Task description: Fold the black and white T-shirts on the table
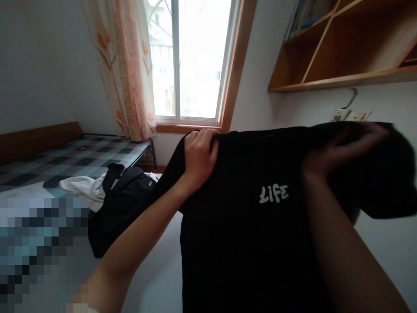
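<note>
A black T-shirt with white "Life" lettering on its chest hangs spread out in front of me. My left hand is closed around its top edge near one shoulder, fingers folded over the cloth. At the opposite shoulder, my right hand is blurred and holds up the shirt's upper edge; its exact finger positions are hard to make out. One short sleeve sticks out beyond that hand to the right. The lower part of the shirt runs out of view.
Dark and white clothes lie heaped on a white surface at left. Behind is a bed with a checked cover. A flowered curtain hangs by the window. Wooden shelves and wall sockets are at right.
</note>
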A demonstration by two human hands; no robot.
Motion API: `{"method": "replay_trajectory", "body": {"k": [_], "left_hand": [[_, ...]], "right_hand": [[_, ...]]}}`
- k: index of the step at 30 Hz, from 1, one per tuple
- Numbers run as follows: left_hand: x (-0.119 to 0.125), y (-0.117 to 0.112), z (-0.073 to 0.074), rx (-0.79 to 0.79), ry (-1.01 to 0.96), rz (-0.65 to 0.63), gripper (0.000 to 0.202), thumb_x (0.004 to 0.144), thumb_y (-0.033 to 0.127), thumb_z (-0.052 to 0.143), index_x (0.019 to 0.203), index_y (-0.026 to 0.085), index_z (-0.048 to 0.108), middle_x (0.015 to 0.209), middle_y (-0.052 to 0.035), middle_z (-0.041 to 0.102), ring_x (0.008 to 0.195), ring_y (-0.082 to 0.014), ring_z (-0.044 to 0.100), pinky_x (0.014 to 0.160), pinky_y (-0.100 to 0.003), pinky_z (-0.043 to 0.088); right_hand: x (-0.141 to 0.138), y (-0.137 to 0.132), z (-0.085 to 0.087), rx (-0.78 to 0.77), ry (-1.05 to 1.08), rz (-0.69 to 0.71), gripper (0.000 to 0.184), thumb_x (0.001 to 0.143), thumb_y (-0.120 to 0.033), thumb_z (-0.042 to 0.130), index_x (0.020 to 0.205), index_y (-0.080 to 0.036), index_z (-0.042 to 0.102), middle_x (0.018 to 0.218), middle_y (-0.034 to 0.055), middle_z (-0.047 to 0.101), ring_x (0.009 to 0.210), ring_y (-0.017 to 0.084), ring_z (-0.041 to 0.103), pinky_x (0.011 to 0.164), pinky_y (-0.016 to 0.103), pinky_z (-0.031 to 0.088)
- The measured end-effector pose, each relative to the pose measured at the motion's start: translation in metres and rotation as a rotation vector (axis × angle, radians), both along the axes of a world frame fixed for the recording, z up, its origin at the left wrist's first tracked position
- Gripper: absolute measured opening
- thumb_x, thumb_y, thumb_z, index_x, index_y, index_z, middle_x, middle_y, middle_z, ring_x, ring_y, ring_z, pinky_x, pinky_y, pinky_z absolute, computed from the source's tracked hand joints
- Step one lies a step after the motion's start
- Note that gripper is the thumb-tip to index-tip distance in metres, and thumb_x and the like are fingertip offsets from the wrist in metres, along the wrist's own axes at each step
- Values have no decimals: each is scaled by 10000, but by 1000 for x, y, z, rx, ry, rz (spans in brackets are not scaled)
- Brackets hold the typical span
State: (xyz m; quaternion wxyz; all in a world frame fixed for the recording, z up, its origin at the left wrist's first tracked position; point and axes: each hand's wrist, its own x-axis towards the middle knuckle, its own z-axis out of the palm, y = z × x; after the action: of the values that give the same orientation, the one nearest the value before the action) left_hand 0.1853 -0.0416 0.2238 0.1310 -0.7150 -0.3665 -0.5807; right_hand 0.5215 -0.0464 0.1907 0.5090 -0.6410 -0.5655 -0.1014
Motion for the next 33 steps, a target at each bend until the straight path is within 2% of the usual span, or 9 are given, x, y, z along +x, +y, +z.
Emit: {"method": "replay_trajectory", "body": {"k": [3, 6, 9, 12, 17, 21, 26, 29, 33], "left_hand": [[8, 62, -37, -322, 102, 54, 179, 921, 239, 450, 1008, 198, 601, 972, -92, 661, 1033, -257, 561, 945, -381, 384], [9, 106, -90, -830, 228, -20, 219, 901, 211, 459, 1083, 205, 581, 1100, -123, 649, 1107, -244, 562, 953, -326, 399], [3, 124, -137, -986, 300, -92, 348, 753, 173, 654, 1090, 216, 576, 1060, -90, 684, 1031, -237, 618, 896, -289, 444], [-2, 130, -166, -1018, 338, -111, 397, 725, 194, 689, 1102, 230, 569, 1078, -78, 690, 1075, -239, 608, 927, -288, 430], [6, 148, -181, -1050, 334, -36, 362, 819, 307, 607, 1162, 208, 549, 1125, -126, 672, 1109, -257, 596, 953, -319, 406], [17, 165, -186, -1080, 306, 47, 270, 800, 283, 616, 1044, 168, 619, 1120, -148, 668, 1107, -268, 588, 933, -314, 414], [25, 172, -191, -1036, 296, 75, 101, 760, 217, 639, 846, 175, 674, 1019, -149, 690, 1088, -300, 570, 939, -367, 412], [28, 170, -192, -958, 293, 67, 123, 817, 261, 596, 900, 204, 667, 1054, -115, 684, 1141, -295, 531, 1008, -408, 351], [26, 162, -182, -904, 254, 11, 194, 906, 317, 501, 1043, 249, 620, 1015, -77, 700, 963, -243, 632, 878, -334, 424]], "right_hand": [[-19, 35, -52, -302, -91, -61, 449, 860, -507, 503, 1186, -213, 600, 1095, 172, 595, 1069, 324, 571, 869, 505, 454], [-34, 65, -101, -527, -110, -126, 403, 802, -448, 577, 1115, -205, 651, 1045, 172, 627, 1050, 322, 584, 866, 496, 446], [-35, 92, -133, -635, -97, -178, 324, 754, -362, 605, 1013, -188, 692, 980, 178, 645, 1017, 337, 588, 847, 524, 443], [-31, 108, -154, -698, -120, -225, 305, 747, -280, 575, 997, -162, 706, 1076, 209, 622, 1057, 352, 553, 864, 538, 424], [-28, 123, -170, -716, -217, -204, 411, 805, -257, 499, 1180, -207, 660, 1277, 175, 536, 1171, 352, 446, 943, 498, 362], [-27, 138, -172, -731, -221, -104, 401, 784, -347, 582, 1171, -275, 662, 1213, 136, 574, 1164, 339, 439, 951, 464, 351], [-23, 151, -176, -739, -267, -87, 395, 756, -442, 618, 1117, -288, 666, 1114, 136, 563, 1096, 340, 448, 892, 475, 378], [-22, 151, -178, -696, -258, -79, 388, 746, -442, 627, 1078, -246, 670, 1093, 148, 531, 1066, 327, 462, 878, 454, 392], [-23, 144, -171, -530, -40, -110, 326, 799, -383, 540, 1039, -188, 642, 1021, 141, 566, 914, 272, 554, 805, 373, 426]]}}
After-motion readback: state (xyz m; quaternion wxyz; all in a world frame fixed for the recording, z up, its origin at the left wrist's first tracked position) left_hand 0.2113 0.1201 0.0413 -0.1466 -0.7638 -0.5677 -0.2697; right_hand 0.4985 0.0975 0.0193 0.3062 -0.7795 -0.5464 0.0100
